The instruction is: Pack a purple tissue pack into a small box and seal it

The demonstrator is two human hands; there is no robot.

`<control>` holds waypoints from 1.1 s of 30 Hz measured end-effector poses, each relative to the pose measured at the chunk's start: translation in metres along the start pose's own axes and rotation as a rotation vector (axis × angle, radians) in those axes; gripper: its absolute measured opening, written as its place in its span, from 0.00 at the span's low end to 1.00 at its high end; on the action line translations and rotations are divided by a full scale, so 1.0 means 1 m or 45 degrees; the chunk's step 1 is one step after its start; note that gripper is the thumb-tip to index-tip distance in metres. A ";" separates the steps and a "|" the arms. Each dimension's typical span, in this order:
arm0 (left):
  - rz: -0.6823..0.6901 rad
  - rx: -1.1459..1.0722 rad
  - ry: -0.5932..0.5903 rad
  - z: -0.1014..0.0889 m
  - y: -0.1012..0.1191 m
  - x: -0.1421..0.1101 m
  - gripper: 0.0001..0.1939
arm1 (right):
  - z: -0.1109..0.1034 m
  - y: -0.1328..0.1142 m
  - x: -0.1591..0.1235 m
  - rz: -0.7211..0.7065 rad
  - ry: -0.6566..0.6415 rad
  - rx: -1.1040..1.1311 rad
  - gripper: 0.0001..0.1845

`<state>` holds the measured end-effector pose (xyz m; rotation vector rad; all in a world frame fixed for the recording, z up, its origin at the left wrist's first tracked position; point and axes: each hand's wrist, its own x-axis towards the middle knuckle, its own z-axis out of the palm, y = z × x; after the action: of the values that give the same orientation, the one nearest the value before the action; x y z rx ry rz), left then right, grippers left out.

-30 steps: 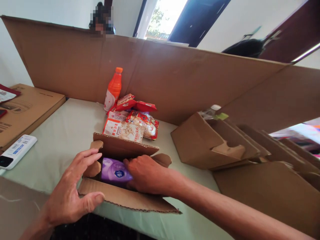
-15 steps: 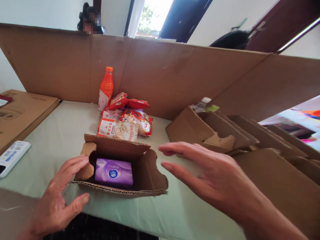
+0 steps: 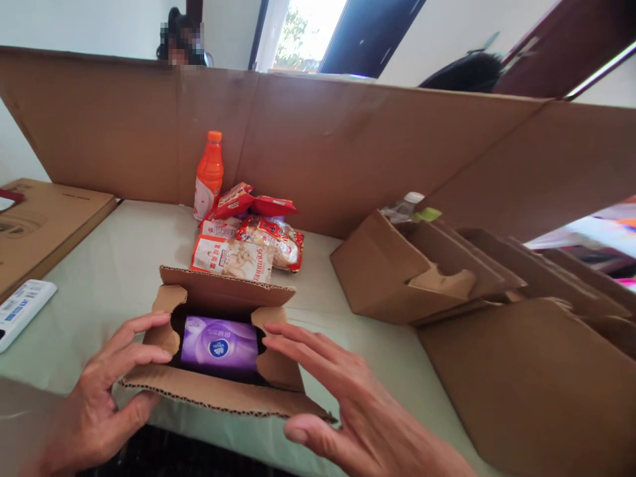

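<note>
A small cardboard box stands with its top flaps up, and a purple pack of tissues lies inside it. At the box's left end, the fingers of my left hand rest on the left side flap, with the thumb apart by the near flap's corner. My right hand has its stretched fingertips against the right side flap, which leans inward. Its thumb is spread out past the near flap. Both hands are open.
Beyond the box lie snack packets and an orange drink bottle. Several cardboard boxes crowd the right side. A white device and a flat carton are at left. A cardboard wall runs behind; a person is beyond it.
My right hand has moved left onto the box, and the right side flap has tipped inward. The near flap now leans further out toward me. My left hand stays at the left flap.
</note>
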<state>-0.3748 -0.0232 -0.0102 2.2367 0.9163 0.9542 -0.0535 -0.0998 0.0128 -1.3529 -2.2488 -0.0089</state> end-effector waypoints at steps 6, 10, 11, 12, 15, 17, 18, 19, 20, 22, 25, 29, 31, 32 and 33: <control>-0.175 0.102 0.121 0.006 -0.007 0.011 0.19 | 0.005 0.004 0.001 0.073 0.023 0.022 0.31; -0.121 0.273 0.216 0.014 -0.010 0.020 0.24 | 0.013 0.005 0.012 0.143 0.135 0.058 0.20; -0.083 0.306 0.216 0.016 -0.010 0.021 0.24 | 0.016 0.007 0.015 0.156 0.197 0.053 0.20; -0.050 0.329 0.210 0.016 -0.011 0.022 0.24 | 0.018 0.010 0.019 0.174 0.269 0.036 0.22; -0.006 0.360 0.190 0.016 -0.012 0.021 0.23 | 0.024 0.020 0.030 0.226 0.433 -0.027 0.32; -0.010 0.377 0.197 0.016 -0.013 0.018 0.23 | 0.028 0.024 0.036 0.211 0.388 -0.017 0.34; -0.016 0.386 0.206 0.016 -0.014 0.017 0.23 | 0.030 0.024 0.037 0.175 0.336 0.000 0.31; -0.027 0.393 0.216 0.016 -0.014 0.016 0.24 | 0.032 0.023 0.037 0.127 0.280 0.016 0.26; -0.041 0.399 0.227 0.016 -0.015 0.015 0.24 | 0.033 0.022 0.037 0.077 0.231 0.030 0.21; -0.075 0.406 0.236 0.016 -0.017 0.013 0.25 | 0.035 0.018 0.034 0.007 0.172 0.034 0.16; -0.068 0.355 0.176 0.015 -0.022 0.013 0.22 | 0.035 0.016 0.030 -0.011 0.105 0.009 0.19; -0.032 0.197 0.068 0.015 -0.031 0.019 0.15 | 0.036 0.018 0.024 -0.006 0.020 0.011 0.22; -0.034 0.159 0.086 0.014 -0.035 0.021 0.14 | 0.041 0.020 0.018 -0.002 0.040 0.028 0.24; -0.032 0.148 0.096 0.014 -0.036 0.023 0.14 | 0.044 0.020 0.014 -0.001 0.068 0.036 0.26; -0.035 0.141 0.092 0.014 -0.037 0.023 0.14 | 0.047 0.021 0.010 0.006 0.104 0.040 0.30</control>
<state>-0.3658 0.0145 -0.0343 2.2876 1.0527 0.9997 -0.0600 -0.0692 -0.0295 -1.3173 -2.1696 -0.0261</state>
